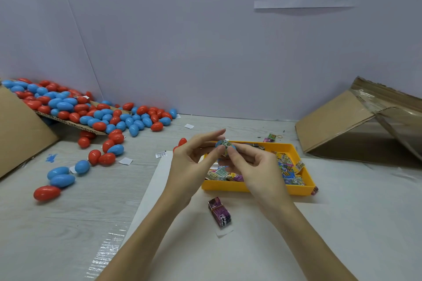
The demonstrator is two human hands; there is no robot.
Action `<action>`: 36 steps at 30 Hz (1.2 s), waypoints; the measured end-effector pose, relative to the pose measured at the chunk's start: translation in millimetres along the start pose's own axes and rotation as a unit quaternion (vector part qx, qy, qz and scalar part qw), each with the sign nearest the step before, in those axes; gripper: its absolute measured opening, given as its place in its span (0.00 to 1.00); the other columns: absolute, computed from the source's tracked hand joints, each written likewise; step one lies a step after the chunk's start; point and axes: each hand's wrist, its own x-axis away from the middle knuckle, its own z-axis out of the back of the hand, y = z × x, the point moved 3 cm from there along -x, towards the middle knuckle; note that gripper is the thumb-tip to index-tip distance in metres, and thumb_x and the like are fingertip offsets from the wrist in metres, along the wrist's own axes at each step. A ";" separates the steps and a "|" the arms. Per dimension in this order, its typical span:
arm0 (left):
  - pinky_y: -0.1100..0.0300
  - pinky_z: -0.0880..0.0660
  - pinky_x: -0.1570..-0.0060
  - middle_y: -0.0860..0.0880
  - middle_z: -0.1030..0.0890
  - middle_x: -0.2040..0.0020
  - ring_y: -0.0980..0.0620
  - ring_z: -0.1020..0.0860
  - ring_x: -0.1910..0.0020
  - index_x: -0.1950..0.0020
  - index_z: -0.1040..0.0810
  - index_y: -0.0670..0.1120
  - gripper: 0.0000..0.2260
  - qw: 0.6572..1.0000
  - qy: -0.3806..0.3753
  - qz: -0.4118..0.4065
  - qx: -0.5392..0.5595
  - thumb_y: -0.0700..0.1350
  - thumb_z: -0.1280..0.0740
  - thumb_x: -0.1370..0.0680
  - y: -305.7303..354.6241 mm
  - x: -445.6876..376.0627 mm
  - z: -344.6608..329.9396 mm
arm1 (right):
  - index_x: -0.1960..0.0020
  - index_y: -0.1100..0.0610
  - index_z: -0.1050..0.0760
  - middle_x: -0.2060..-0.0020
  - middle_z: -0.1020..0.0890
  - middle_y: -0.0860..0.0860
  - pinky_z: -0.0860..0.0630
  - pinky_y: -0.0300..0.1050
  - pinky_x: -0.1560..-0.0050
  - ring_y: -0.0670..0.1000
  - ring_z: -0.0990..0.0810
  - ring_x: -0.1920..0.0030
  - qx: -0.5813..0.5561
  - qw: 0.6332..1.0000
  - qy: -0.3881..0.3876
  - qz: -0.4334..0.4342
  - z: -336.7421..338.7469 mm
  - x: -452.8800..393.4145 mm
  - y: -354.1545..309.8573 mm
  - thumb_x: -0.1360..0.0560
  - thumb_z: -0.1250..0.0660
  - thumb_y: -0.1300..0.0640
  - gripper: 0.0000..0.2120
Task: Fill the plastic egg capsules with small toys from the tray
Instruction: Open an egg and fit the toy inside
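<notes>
While a blue egg half (219, 144) and a folded toy packet (226, 143) are pinched between both hands (225, 157) above the yellow tray (255, 187), many closed eggs (96, 116) are left waiting on the worktop (68, 207).

A pale wood-grain table (68, 212) carries a white sheet (342, 223) at lower right bearing a yellow tray (251, 186), spilled red and blue eggs (100, 118) at left, and a cardboard box (342, 121) at right.
</notes>
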 end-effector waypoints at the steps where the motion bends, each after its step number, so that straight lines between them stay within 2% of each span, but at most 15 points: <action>1: 0.58 0.20 0.41 0.52 0.16 0.42 0.49 0.17 0.41 0.38 0.15 0.53 0.14 1.000 -0.019 -0.009 -0.014 0.43 0.26 0.23 0.4 -0.7 0.9 | 0.40 0.56 0.17 0.54 0.11 0.51 0.16 0.43 0.48 0.50 0.12 0.50 -0.015 1.000 -0.004 -0.009 0.5 0.4 0.6 0.19 0.32 0.56 0.10; 4: 0.56 0.20 0.39 0.53 0.19 0.39 0.46 0.19 0.37 0.37 0.15 0.52 0.15 0.994 -0.060 -0.051 -0.076 0.43 0.26 0.23 1.6 -1.8 3.2 | 0.41 0.57 0.16 0.53 0.11 0.52 0.16 0.42 0.49 0.51 0.12 0.49 -0.058 0.997 -0.001 -0.049 1.4 -0.1 0.2 0.18 0.34 0.53 0.11; 7: 0.54 0.19 0.41 0.53 0.17 0.38 0.45 0.19 0.37 0.37 0.17 0.48 0.15 0.987 -0.058 -0.093 -0.118 0.39 0.25 0.23 2.6 -2.2 4.0 | 0.43 0.58 0.16 0.54 0.11 0.53 0.16 0.41 0.52 0.52 0.12 0.50 -0.093 0.992 0.002 -0.085 -0.4 0.7 0.4 0.17 0.36 0.52 0.13; 12: 0.57 0.19 0.49 0.52 0.17 0.46 0.46 0.17 0.47 0.42 0.15 0.47 0.14 0.976 -0.038 -0.144 -0.158 0.43 0.21 0.27 6.2 -1.3 5.1 | 0.44 0.62 0.16 0.52 0.12 0.58 0.15 0.45 0.51 0.54 0.12 0.51 -0.200 0.966 -0.007 -0.163 -2.5 1.4 1.6 0.19 0.33 0.54 0.13; 16: 0.57 0.19 0.50 0.53 0.18 0.47 0.47 0.17 0.49 0.43 0.15 0.46 0.14 0.968 -0.027 -0.169 -0.183 0.43 0.20 0.28 7.9 0.0 4.3 | 0.46 0.63 0.15 0.52 0.12 0.60 0.15 0.46 0.50 0.54 0.12 0.53 -0.241 0.953 -0.014 -0.185 -2.4 0.5 2.4 0.20 0.32 0.56 0.11; 22: 0.53 0.18 0.52 0.51 0.17 0.49 0.47 0.17 0.52 0.42 0.14 0.46 0.16 0.956 0.012 -0.197 -0.218 0.41 0.19 0.29 9.2 2.6 4.7 | 0.48 0.61 0.14 0.52 0.12 0.59 0.15 0.45 0.53 0.54 0.12 0.51 -0.238 0.957 -0.002 -0.165 -4.7 0.0 2.6 0.28 0.29 0.54 0.14; 26: 0.54 0.17 0.51 0.51 0.16 0.48 0.49 0.16 0.51 0.41 0.15 0.44 0.17 0.950 0.022 -0.203 -0.234 0.42 0.19 0.29 10.9 3.6 3.1 | 0.45 0.62 0.16 0.51 0.12 0.59 0.15 0.45 0.52 0.54 0.12 0.50 -0.229 0.960 -0.011 -0.158 -2.8 -0.8 2.7 0.20 0.32 0.57 0.11; 29: 0.57 0.17 0.50 0.51 0.16 0.49 0.50 0.16 0.50 0.43 0.15 0.44 0.16 0.955 0.016 -0.188 -0.229 0.42 0.19 0.30 11.9 2.3 2.2 | 0.44 0.61 0.16 0.52 0.12 0.57 0.15 0.45 0.51 0.53 0.12 0.49 -0.180 0.975 -0.011 -0.128 -2.2 -0.8 0.8 0.20 0.32 0.53 0.13; 32: 0.58 0.17 0.51 0.49 0.17 0.51 0.52 0.16 0.52 0.45 0.16 0.42 0.16 0.951 -0.002 -0.184 -0.249 0.43 0.19 0.30 12.9 2.4 3.0 | 0.46 0.56 0.15 0.53 0.11 0.53 0.16 0.42 0.50 0.51 0.12 0.49 -0.092 0.993 -0.019 -0.077 0.1 -1.3 -0.1 0.24 0.28 0.51 0.11; 36: 0.61 0.18 0.52 0.49 0.17 0.53 0.52 0.17 0.54 0.47 0.17 0.41 0.17 0.953 0.008 -0.173 -0.247 0.43 0.18 0.31 12.2 4.7 1.3 | 0.47 0.53 0.15 0.52 0.11 0.52 0.17 0.41 0.48 0.50 0.13 0.48 -0.055 0.996 -0.033 -0.064 3.4 -3.4 -0.3 0.25 0.28 0.48 0.11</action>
